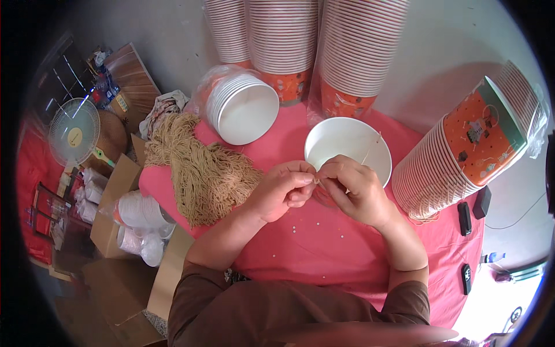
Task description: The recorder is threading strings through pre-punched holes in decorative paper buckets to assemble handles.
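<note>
Pink desk (324, 243) with tall paper cup stacks (283, 40) and a heap of tan string (199, 168), left hand (283, 191) and right hand (352, 188) pinched together on a thin string end (317, 181), just in front of a white paper bowl (347, 147).

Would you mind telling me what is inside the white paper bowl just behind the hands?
The white paper bowl looks empty apart from a thin tan string running down over its rim. Its near edge is covered by the left hand and right hand, so that part cannot be seen.
</note>
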{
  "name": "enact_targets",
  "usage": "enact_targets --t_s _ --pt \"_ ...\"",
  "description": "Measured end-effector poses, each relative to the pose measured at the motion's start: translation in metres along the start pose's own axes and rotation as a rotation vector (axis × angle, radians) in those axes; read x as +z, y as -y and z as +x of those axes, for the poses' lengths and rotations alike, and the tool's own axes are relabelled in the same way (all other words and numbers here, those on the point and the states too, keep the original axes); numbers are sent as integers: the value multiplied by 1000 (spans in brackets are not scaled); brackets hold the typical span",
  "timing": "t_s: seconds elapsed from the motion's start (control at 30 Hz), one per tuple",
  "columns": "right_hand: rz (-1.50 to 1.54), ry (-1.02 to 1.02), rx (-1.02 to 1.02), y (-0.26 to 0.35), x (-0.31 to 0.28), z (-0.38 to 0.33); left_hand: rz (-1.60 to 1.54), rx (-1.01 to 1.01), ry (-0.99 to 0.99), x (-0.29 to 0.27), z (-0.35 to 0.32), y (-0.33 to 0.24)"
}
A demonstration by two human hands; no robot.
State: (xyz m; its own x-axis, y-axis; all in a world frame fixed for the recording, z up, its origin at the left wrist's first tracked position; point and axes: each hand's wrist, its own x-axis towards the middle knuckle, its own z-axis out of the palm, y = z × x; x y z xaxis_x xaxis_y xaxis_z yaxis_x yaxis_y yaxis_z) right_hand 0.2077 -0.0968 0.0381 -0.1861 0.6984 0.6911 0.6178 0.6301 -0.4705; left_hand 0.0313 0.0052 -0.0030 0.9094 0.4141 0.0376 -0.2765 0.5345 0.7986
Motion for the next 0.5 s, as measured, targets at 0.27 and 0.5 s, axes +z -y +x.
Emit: enact_targets --t_s 0.27,0.5 --pt "-7 9 64 3 -3 0 -181 -74 54 -5 0 5" --pt "-55 -1 18 3 -3 0 -222 -37 81 -8 -3 9"
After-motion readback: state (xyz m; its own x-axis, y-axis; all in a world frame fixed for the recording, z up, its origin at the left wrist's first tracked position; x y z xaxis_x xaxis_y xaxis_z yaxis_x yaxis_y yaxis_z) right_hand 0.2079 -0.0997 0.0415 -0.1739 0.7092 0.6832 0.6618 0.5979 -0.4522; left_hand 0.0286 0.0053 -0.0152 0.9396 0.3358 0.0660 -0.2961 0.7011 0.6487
